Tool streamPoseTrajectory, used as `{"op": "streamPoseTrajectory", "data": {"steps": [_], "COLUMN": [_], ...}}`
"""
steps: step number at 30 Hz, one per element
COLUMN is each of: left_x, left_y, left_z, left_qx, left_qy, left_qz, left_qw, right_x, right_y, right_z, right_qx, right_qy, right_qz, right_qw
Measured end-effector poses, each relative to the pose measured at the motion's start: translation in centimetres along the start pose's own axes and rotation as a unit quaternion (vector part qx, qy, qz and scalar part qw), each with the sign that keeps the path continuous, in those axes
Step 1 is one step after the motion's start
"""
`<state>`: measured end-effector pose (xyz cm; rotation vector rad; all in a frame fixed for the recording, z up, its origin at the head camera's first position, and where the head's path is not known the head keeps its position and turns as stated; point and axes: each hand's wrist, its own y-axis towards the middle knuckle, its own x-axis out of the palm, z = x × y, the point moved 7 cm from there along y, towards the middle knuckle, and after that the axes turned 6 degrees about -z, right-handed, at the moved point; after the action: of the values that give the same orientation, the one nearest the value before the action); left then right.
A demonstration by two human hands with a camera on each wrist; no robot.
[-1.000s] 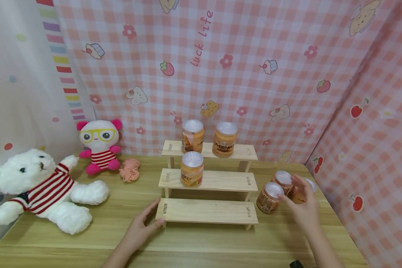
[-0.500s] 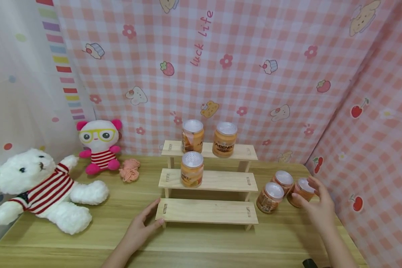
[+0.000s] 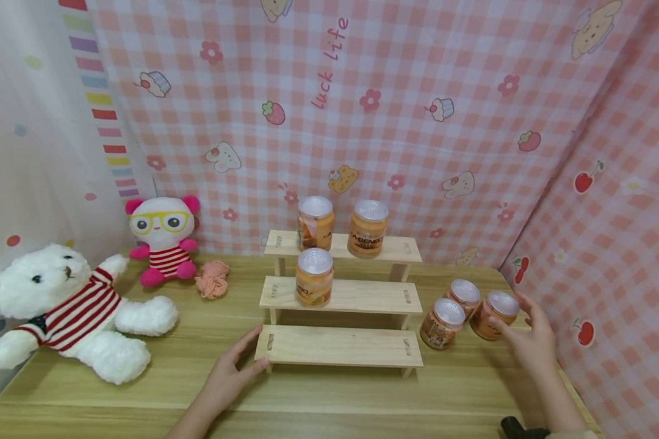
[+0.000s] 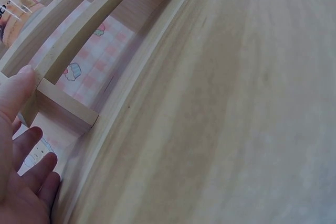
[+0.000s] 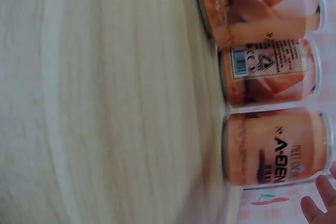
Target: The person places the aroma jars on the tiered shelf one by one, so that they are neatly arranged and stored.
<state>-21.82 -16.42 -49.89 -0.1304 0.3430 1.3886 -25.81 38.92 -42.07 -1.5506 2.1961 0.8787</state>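
At the left end of the lowest step of a three-tier wooden stand, my left hand holds the corner, thumb at the front and fingers along the side. In the left wrist view, the thumb lies against the plank's end. To the right, my right hand is spread around the near right side of an orange jar with a silver lid. In the right wrist view, its fingertips stand apart from that labelled jar. Two similar jars, one behind and one in front, stand beside it.
Two jars stand on the top step, left and right; another jar is on the middle step. A white teddy bear, a panda doll and pink yarn sit left. Checked cloth hangs behind.
My right hand has moved right, away from the two nearer jars, to the rightmost jar, which now shows more fully. The left hand and the stand have stayed put.
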Motion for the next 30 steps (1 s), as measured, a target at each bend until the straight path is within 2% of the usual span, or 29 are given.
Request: {"op": "streamPoseTrajectory", "data": {"steps": [11,19,30], "left_x": [0.0,0.0,-0.1], "left_y": [0.1,0.1,0.0], "left_z": [-0.2,-0.1,-0.1], "left_qx": [-0.002,-0.003,0.004], "left_qy": [-0.001,0.0,0.006], "left_qz": [-0.002,-0.003,0.001], "left_qw": [1.0,1.0,1.0], "right_x": [0.9,1.7,2.3], "right_y": [0.9,0.9,0.9], "right_z": [1.9,3.0,3.5], "right_qx": [-0.001,-0.001,0.007], "right_qy": [-0.015,0.023,0.04], "right_qz": [-0.016,-0.04,-0.043], "right_qw": [0.9998,0.9989,0.9982]}}
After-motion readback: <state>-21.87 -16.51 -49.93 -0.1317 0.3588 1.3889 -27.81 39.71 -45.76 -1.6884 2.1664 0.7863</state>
